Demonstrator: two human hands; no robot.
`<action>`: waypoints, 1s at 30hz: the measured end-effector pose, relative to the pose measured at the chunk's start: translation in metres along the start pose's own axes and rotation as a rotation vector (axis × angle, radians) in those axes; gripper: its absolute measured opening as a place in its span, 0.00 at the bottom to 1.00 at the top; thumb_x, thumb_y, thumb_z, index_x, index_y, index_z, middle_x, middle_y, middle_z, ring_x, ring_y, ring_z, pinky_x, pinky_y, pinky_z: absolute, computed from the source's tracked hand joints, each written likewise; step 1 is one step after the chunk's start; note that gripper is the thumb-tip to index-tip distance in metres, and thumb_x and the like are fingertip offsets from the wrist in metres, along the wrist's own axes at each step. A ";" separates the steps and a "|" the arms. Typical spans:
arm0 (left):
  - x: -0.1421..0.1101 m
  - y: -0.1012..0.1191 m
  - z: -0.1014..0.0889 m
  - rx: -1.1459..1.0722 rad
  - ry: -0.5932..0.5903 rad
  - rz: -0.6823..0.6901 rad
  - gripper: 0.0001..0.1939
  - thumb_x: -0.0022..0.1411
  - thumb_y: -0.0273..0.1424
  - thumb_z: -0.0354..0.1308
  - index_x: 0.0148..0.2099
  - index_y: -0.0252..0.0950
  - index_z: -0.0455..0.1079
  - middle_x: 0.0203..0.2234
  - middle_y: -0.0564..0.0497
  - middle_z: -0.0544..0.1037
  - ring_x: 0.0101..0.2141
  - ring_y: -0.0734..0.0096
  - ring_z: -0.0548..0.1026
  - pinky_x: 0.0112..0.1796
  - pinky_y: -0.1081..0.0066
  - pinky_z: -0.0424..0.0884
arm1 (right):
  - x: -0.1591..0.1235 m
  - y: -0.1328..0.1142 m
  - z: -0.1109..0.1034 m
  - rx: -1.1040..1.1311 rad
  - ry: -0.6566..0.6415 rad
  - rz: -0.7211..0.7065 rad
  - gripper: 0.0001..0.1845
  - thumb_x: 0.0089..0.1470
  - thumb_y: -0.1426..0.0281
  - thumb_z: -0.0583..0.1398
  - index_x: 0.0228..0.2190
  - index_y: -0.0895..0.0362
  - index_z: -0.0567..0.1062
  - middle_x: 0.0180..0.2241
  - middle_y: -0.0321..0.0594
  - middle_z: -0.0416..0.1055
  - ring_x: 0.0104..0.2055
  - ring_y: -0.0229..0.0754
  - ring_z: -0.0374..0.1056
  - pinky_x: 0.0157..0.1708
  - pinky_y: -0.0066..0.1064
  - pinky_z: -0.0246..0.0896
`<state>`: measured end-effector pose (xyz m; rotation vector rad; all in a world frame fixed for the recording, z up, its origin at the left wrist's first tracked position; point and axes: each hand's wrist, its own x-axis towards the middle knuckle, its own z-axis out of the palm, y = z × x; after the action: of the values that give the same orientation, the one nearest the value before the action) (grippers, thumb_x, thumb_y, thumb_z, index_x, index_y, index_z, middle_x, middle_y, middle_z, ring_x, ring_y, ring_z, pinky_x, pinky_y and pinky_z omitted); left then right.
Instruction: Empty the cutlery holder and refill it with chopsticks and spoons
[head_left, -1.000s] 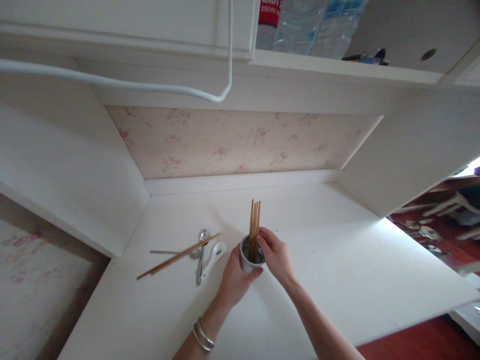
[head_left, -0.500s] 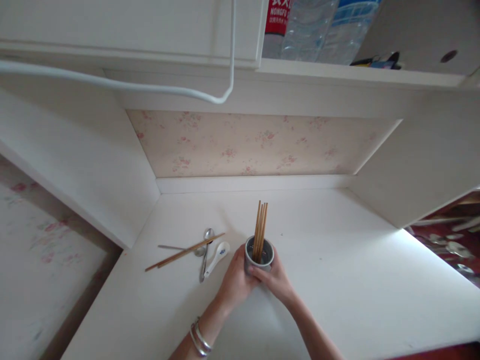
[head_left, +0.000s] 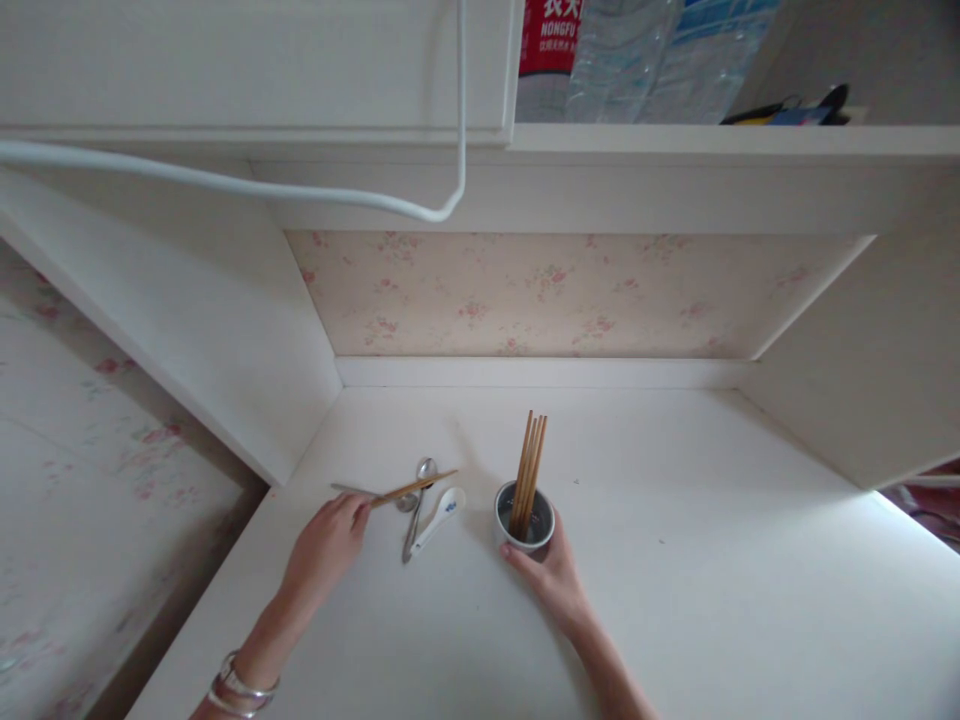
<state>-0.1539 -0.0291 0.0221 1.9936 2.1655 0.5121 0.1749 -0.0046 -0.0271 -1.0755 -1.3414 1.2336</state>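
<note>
A small metal holder cup (head_left: 525, 523) stands on the white desk (head_left: 675, 590) with several wooden chopsticks (head_left: 529, 470) upright in it. My right hand (head_left: 551, 582) is wrapped round the cup's near side. To the left, my left hand (head_left: 326, 545) is closed over the near end of a pair of loose chopsticks (head_left: 416, 487) lying on the desk. Those chopsticks cross over two metal spoons (head_left: 418, 490). A white ceramic spoon (head_left: 441, 515) lies beside them, between the two hands.
The desk sits in a white alcove with a floral back panel (head_left: 555, 295) and side walls. A white cable (head_left: 300, 185) hangs overhead. Water bottles (head_left: 645, 55) stand on the shelf above. A floral bed cover (head_left: 82, 470) lies left.
My left hand let go of the cup and moved left onto the loose chopsticks. My right hand stayed on the cup.
</note>
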 end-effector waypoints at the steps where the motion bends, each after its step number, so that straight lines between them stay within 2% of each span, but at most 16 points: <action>1: 0.001 -0.010 0.001 0.047 -0.011 -0.007 0.14 0.65 0.33 0.45 0.41 0.37 0.72 0.37 0.47 0.77 0.41 0.62 0.73 0.46 0.64 0.66 | 0.000 0.000 0.000 0.000 0.000 -0.003 0.42 0.43 0.64 0.69 0.56 0.51 0.58 0.54 0.47 0.67 0.55 0.55 0.63 0.57 0.54 0.53; 4: 0.003 -0.028 0.008 0.137 -0.049 -0.012 0.15 0.65 0.33 0.45 0.42 0.37 0.72 0.39 0.46 0.76 0.42 0.61 0.72 0.47 0.63 0.64 | 0.001 0.001 0.000 -0.002 0.003 -0.019 0.41 0.42 0.64 0.70 0.56 0.50 0.59 0.54 0.47 0.67 0.56 0.56 0.63 0.57 0.54 0.54; 9: 0.007 -0.034 0.018 0.147 -0.069 0.054 0.15 0.65 0.33 0.45 0.46 0.37 0.71 0.40 0.45 0.75 0.42 0.61 0.71 0.46 0.64 0.64 | 0.000 0.000 0.002 -0.002 0.027 -0.029 0.41 0.42 0.64 0.70 0.55 0.51 0.60 0.53 0.47 0.68 0.55 0.56 0.64 0.56 0.54 0.55; 14: 0.016 -0.035 0.018 0.083 -0.172 0.012 0.11 0.62 0.33 0.49 0.37 0.37 0.71 0.34 0.47 0.77 0.38 0.62 0.73 0.40 0.68 0.64 | 0.000 0.000 0.002 -0.029 0.018 -0.051 0.41 0.42 0.64 0.69 0.56 0.50 0.60 0.53 0.46 0.68 0.55 0.55 0.64 0.56 0.51 0.56; 18: 0.017 -0.025 0.008 -0.042 -0.272 -0.051 0.12 0.62 0.36 0.47 0.34 0.38 0.70 0.30 0.49 0.77 0.35 0.64 0.74 0.35 0.71 0.63 | 0.000 0.000 0.001 -0.048 0.030 -0.061 0.41 0.42 0.63 0.69 0.56 0.50 0.60 0.53 0.46 0.68 0.55 0.55 0.63 0.56 0.51 0.55; 23: 0.011 -0.002 -0.003 -0.188 -0.363 -0.119 0.14 0.61 0.38 0.46 0.37 0.38 0.69 0.32 0.51 0.78 0.35 0.65 0.75 0.34 0.73 0.63 | 0.000 0.000 0.002 -0.051 0.044 -0.063 0.41 0.42 0.62 0.69 0.55 0.50 0.61 0.53 0.45 0.68 0.55 0.56 0.64 0.55 0.52 0.56; 28: 0.000 0.014 -0.010 -0.281 -0.459 -0.148 0.18 0.62 0.42 0.41 0.32 0.38 0.67 0.23 0.54 0.73 0.23 0.69 0.71 0.25 0.74 0.60 | -0.001 -0.003 0.002 -0.043 0.032 -0.067 0.41 0.42 0.63 0.69 0.56 0.50 0.60 0.53 0.46 0.68 0.55 0.55 0.64 0.56 0.52 0.55; 30: -0.005 0.021 -0.015 -0.328 -0.485 -0.159 0.20 0.62 0.44 0.41 0.31 0.38 0.66 0.21 0.54 0.71 0.22 0.70 0.70 0.23 0.74 0.60 | -0.001 -0.004 0.002 -0.036 0.034 -0.067 0.41 0.42 0.62 0.69 0.56 0.51 0.60 0.52 0.46 0.69 0.54 0.56 0.64 0.55 0.52 0.55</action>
<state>-0.1391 -0.0347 0.0427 1.5586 1.7879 0.2947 0.1730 -0.0059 -0.0236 -1.0634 -1.3673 1.1417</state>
